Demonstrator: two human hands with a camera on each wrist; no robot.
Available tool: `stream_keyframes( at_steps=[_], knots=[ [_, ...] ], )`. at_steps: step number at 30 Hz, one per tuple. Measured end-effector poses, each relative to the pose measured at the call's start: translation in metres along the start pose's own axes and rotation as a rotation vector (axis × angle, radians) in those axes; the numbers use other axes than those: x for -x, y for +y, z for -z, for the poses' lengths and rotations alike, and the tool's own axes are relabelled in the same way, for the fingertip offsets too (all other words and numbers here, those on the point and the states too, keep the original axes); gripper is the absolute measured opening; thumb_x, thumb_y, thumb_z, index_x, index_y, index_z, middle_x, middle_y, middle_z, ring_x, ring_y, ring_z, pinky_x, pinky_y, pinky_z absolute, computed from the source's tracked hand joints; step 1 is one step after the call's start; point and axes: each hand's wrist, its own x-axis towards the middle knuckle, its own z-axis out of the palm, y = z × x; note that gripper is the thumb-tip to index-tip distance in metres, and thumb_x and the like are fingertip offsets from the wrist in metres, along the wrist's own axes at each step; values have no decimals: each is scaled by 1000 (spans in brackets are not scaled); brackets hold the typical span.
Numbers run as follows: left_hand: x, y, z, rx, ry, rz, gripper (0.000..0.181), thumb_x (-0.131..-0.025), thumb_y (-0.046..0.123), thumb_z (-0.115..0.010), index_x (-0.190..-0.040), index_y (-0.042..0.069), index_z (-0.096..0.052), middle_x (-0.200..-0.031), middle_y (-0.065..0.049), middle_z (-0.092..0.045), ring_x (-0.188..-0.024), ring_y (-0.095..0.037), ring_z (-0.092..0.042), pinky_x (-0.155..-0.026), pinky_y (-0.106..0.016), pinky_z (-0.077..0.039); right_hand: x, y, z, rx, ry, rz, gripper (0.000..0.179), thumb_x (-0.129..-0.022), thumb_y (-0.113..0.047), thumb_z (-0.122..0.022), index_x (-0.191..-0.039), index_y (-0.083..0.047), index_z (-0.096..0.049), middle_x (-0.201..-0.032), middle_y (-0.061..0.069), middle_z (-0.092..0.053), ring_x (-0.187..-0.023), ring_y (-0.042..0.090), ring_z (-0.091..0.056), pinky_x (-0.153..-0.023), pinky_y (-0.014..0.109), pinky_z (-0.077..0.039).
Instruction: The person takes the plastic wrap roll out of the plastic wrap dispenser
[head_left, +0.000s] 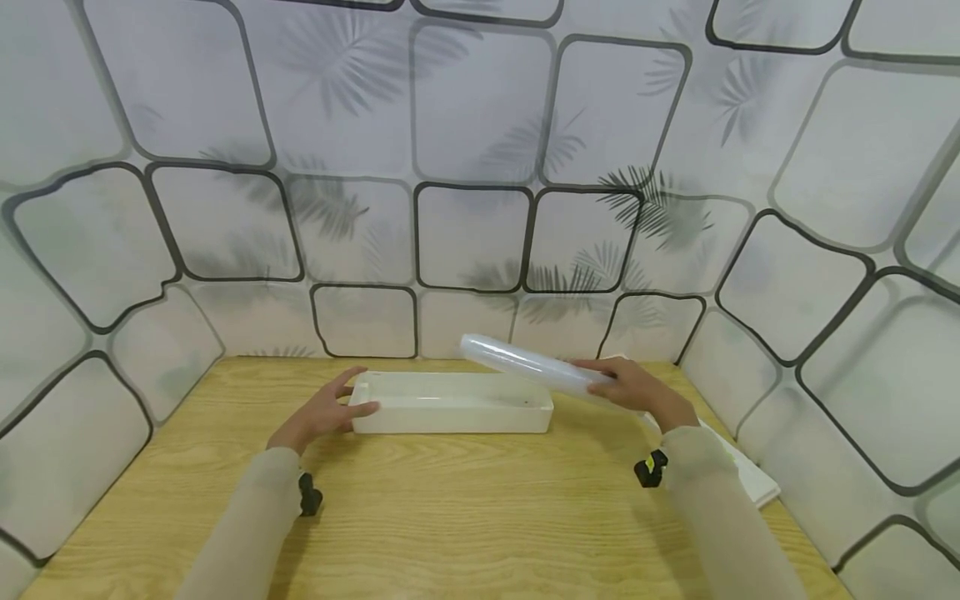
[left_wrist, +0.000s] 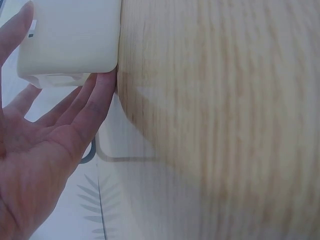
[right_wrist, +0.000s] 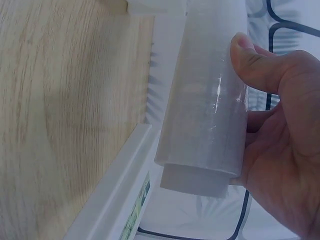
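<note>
A long white open-topped box point(head_left: 452, 419) lies on the wooden table near the back wall. My left hand point(head_left: 330, 408) holds its left end, thumb on the front side and other fingers round the end and back. In the left wrist view, those fingers point(left_wrist: 95, 102) touch the box's end. My right hand point(head_left: 633, 390) grips a roll of cling film point(head_left: 525, 364) near its right end. The roll is raised and tilted, its far end higher, above the right part of the box. In the right wrist view, the roll's cardboard core point(right_wrist: 195, 181) sticks out.
A long white cover-like piece point(head_left: 750, 475) with a green printed strip, seen in the right wrist view, lies on the table under and beyond my right forearm. Patterned walls point(head_left: 472, 242) enclose the table point(head_left: 480, 508) at the back and sides.
</note>
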Motion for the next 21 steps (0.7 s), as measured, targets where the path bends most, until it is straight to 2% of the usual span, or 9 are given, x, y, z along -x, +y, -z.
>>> stream_keyframes(
  at_steps=[4,9,15,21],
  knots=[
    [0,0,1,-3,-3,-3,97,-95,42,-75,-167,18,-14,-163,-37,-25,-121,-37,-63,-85,-35,-57,6,4,1,-3,10,-32,48,-99,-11,-67,-145,-1,-56,-136,32,-63,-93,22,-61,-81,35,-50],
    [0,0,1,-6,-5,-2,97,-95,42,-74,-167,18,-13,-163,-37,-24,-124,-40,-62,-87,-37,-57,14,5,5,-11,14,-62,49,-100,-13,-67,-146,0,-55,-141,32,-59,-100,24,-62,-83,35,-51],
    [0,0,1,7,-8,-9,98,-96,41,-74,-167,16,-13,-163,-37,-24,-129,-44,-59,-88,-39,-58,22,8,9,24,22,-79,48,-100,-16,-67,-144,0,-57,-130,33,-65,-84,19,-55,-76,32,-46],
    [0,0,1,16,-9,-15,97,-96,40,-74,-167,16,-13,-162,-37,-25,-127,-43,-61,-88,-38,-59,30,16,9,32,28,-88,47,-100,-14,-67,-143,2,-58,-135,36,-61,-88,20,-58,-77,35,-48]
  ],
)
